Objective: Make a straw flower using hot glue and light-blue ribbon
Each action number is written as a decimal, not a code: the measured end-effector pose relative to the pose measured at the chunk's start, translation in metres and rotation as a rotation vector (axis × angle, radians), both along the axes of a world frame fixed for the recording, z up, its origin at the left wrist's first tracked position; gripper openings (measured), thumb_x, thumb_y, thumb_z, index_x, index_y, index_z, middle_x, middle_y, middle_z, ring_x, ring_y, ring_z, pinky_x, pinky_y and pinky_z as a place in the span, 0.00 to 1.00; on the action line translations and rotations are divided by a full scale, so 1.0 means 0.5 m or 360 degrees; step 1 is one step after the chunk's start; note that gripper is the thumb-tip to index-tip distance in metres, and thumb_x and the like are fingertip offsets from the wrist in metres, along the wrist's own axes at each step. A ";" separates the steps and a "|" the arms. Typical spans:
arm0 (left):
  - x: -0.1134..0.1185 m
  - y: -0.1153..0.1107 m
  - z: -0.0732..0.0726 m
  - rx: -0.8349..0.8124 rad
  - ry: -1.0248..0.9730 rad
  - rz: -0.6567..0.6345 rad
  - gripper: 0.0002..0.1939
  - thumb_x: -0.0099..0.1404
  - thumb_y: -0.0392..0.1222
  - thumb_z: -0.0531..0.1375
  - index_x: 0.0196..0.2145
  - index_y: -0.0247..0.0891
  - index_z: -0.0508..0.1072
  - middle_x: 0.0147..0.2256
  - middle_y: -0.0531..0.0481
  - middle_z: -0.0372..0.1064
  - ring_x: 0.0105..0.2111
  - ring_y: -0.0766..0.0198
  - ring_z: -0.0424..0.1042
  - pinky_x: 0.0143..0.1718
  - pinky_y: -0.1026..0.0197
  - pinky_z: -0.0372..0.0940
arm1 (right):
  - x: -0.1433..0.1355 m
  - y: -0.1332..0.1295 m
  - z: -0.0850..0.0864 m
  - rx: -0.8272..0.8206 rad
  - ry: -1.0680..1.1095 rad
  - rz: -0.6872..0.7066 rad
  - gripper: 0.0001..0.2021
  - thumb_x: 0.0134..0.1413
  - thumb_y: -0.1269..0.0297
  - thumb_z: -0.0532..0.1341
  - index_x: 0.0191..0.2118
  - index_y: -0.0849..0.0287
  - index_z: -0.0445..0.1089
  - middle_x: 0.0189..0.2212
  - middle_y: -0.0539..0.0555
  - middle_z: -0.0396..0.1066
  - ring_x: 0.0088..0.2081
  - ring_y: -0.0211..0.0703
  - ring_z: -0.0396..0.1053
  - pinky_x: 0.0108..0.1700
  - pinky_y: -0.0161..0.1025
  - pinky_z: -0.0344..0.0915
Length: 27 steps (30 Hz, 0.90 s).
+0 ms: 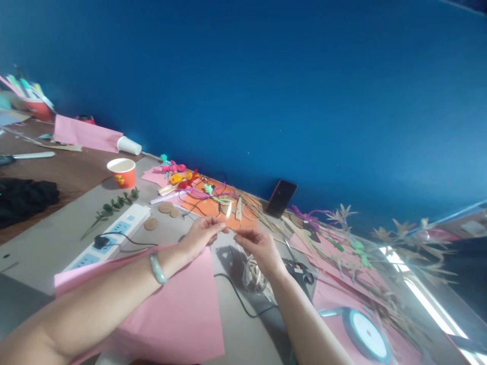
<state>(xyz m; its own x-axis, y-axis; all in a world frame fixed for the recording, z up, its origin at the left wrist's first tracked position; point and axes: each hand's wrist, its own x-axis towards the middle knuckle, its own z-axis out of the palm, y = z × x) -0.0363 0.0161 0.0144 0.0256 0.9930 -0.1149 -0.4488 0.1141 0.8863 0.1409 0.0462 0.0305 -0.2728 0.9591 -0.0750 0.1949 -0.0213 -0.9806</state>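
Over the grey table (232, 324), my left hand (203, 235) pinches a small pale piece (229, 210) that stands up at its fingertips like a thin leaf. Just to the right, my right hand (261, 248) has its fingers pressed together, close to the left fingertips; what lies between them is too small to make out. A green bangle (157, 268) circles my left wrist. Below my left forearm lies a large pink sheet (178, 314). A bundle of pale strips (253, 276) sits beneath my right hand, partly hidden by it.
A power strip (129, 220), green sprig (114, 205) and red paper cup (122, 175) are on the left. Behind my hands are orange paper (213, 195), coloured wires and a leaning phone (280, 198). At right are a tape roll (367, 334) and dried leaves (414, 235).
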 end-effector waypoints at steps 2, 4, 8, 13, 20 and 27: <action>0.001 0.000 -0.002 0.0020 -0.0012 0.0011 0.15 0.54 0.48 0.66 0.29 0.33 0.67 0.29 0.47 0.73 0.14 0.79 0.48 0.16 0.67 0.37 | -0.002 -0.003 0.000 0.0026 -0.0052 -0.0013 0.11 0.40 0.60 0.70 0.31 0.60 0.76 0.20 0.48 0.71 0.18 0.32 0.57 0.21 0.33 0.52; 0.002 0.000 -0.005 0.0041 -0.0032 0.0013 0.15 0.54 0.47 0.66 0.29 0.33 0.68 0.28 0.48 0.73 0.14 0.79 0.49 0.16 0.67 0.38 | -0.004 -0.007 0.001 0.0099 -0.0115 -0.0022 0.09 0.42 0.61 0.69 0.30 0.60 0.76 0.19 0.49 0.71 0.18 0.33 0.57 0.21 0.33 0.53; 0.004 -0.001 -0.006 0.0042 -0.0051 0.0022 0.14 0.53 0.45 0.67 0.29 0.33 0.69 0.25 0.51 0.70 0.14 0.79 0.49 0.17 0.67 0.38 | -0.011 -0.016 0.002 0.0359 -0.0230 -0.0028 0.04 0.45 0.64 0.66 0.28 0.58 0.77 0.23 0.52 0.74 0.23 0.38 0.64 0.25 0.35 0.58; 0.010 -0.010 0.002 0.0048 0.0007 0.0016 0.14 0.52 0.45 0.67 0.28 0.34 0.68 0.17 0.60 0.58 0.15 0.77 0.50 0.17 0.68 0.40 | -0.020 -0.028 -0.001 0.0500 -0.0324 -0.0065 0.03 0.46 0.66 0.64 0.29 0.59 0.76 0.21 0.50 0.73 0.19 0.36 0.62 0.23 0.34 0.58; 0.013 -0.015 0.002 0.0076 0.0048 -0.0007 0.14 0.53 0.45 0.67 0.29 0.34 0.68 0.17 0.61 0.57 0.15 0.77 0.50 0.16 0.68 0.41 | -0.027 -0.037 -0.001 0.0371 -0.0198 -0.0107 0.05 0.47 0.64 0.65 0.31 0.59 0.75 0.21 0.50 0.73 0.20 0.39 0.69 0.27 0.36 0.64; 0.017 -0.016 0.001 0.0009 0.0059 0.0038 0.14 0.53 0.45 0.66 0.29 0.35 0.67 0.18 0.61 0.57 0.14 0.77 0.50 0.16 0.68 0.41 | -0.029 -0.032 0.000 0.0179 -0.0053 -0.0053 0.07 0.43 0.62 0.68 0.26 0.59 0.73 0.18 0.47 0.69 0.21 0.35 0.64 0.27 0.34 0.59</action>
